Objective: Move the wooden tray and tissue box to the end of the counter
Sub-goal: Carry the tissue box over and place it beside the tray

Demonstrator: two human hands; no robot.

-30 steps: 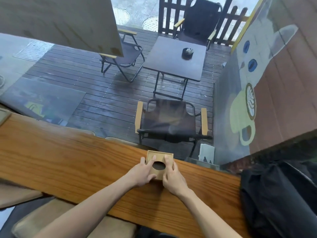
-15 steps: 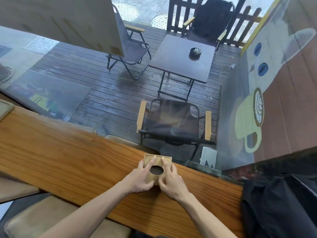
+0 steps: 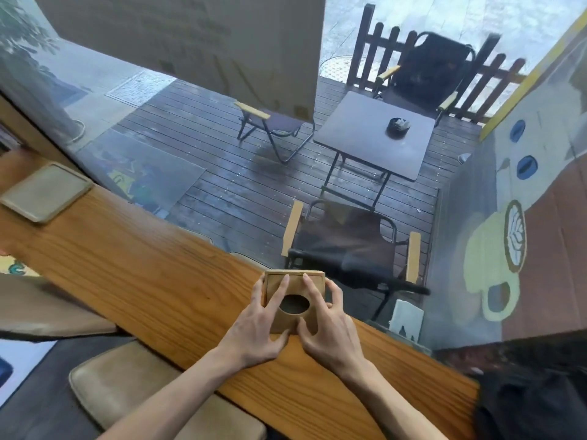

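A square wooden tissue box (image 3: pixel 293 285) with a dark oval hole in its lid stands on the long wooden counter (image 3: pixel 152 277), close to the window. My left hand (image 3: pixel 259 325) grips its left side, with a finger lying across the lid. My right hand (image 3: pixel 328 323) grips its right side the same way. A flat wooden tray (image 3: pixel 47 192) lies on the counter at the far left, apart from both hands.
A dark bag or garment (image 3: pixel 533 395) lies at the counter's right end. Cushioned stools (image 3: pixel 133 385) stand below the counter's near edge. A glass window runs along the far edge; beyond it are chairs and a table on a deck.
Both hands stay on the tissue box at much the same spot on the counter. My view has swung left, bringing the wooden tray into sight.
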